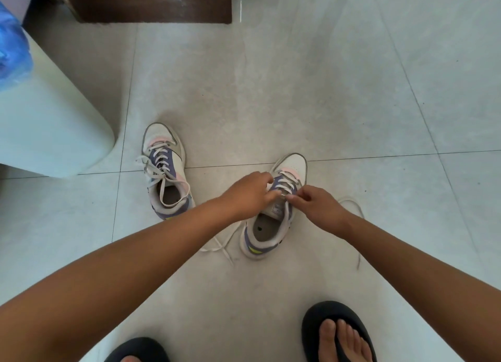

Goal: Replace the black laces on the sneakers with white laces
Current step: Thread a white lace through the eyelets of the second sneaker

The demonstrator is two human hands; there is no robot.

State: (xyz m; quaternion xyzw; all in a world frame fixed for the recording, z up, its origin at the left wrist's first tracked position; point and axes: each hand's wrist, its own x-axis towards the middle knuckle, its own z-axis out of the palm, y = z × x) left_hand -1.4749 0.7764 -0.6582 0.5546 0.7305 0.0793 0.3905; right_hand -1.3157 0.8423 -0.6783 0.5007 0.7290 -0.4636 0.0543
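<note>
Two white, purple and pink sneakers stand well apart on the pale tiled floor (298, 77), toes pointing away from the person, and both already carry white laces; no black lace shows anywhere.

The left sneaker (166, 172) is threaded to the top, its white lace ends (173, 188) looped loosely over the opening.

The right sneaker (273, 207) is the one being worked. The left hand (249, 193) has its grip curled over the sneaker's side at the upper eyelets, probably to steady the shoe and hold the lacing taut. The right hand (314, 204) has thumb and forefinger pressed together on the white lace (284, 184) just above the tongue, seemingly drawing it through or snugging it. That lace's free ends trail on the floor on both sides of the shoe, so the job looks near its finish, with tightening left.

Around them: a pale green rounded cabinet corner (54, 134) on the left, a brown wooden piece (151, 4) farther off, and the person's black sandals (339, 332) in the foreground. Nothing blocks the hands, though they hide the top eyelets.
</note>
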